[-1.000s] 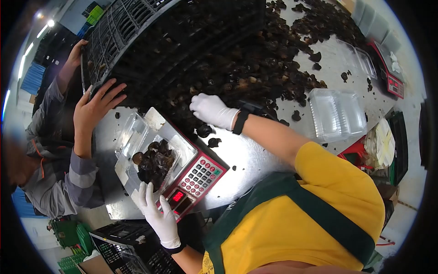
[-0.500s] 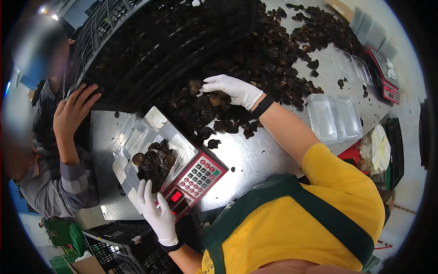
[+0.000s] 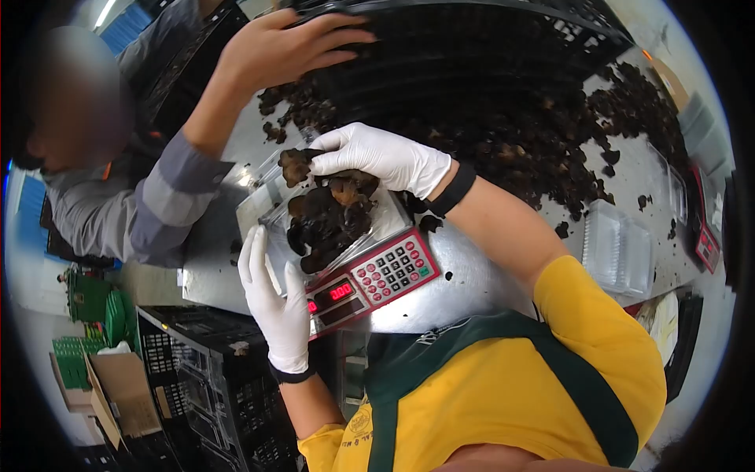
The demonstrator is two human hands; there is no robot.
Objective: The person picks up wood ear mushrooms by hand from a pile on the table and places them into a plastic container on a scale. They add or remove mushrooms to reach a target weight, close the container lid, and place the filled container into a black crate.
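Pinched in my gloved right hand (image 3: 383, 161) are brown wood ear mushrooms (image 3: 295, 167), held over the clear plastic container on the scale. More dark wood ears (image 3: 334, 224) lie heaped in that container (image 3: 275, 256). My left hand, also gloved (image 3: 275, 303), is at the container's near left side with fingers and thumb apart, holding nothing. Under the container is a red and silver digital scale (image 3: 397, 267), its keypad and lit red display facing me.
Across the table spreads a large wood ear pile (image 3: 519, 149). Behind it a person's hand (image 3: 295, 47) rests at a tilted black crate (image 3: 472, 47). Clear containers (image 3: 617, 248) stack at right, near a second red scale (image 3: 705, 244). Black crates (image 3: 212, 385) stand at lower left.
My right hand has moved left from the pile to above the container, carrying wood ears. The other person's hand and the black crate have shifted; the scale's display has changed from zero.
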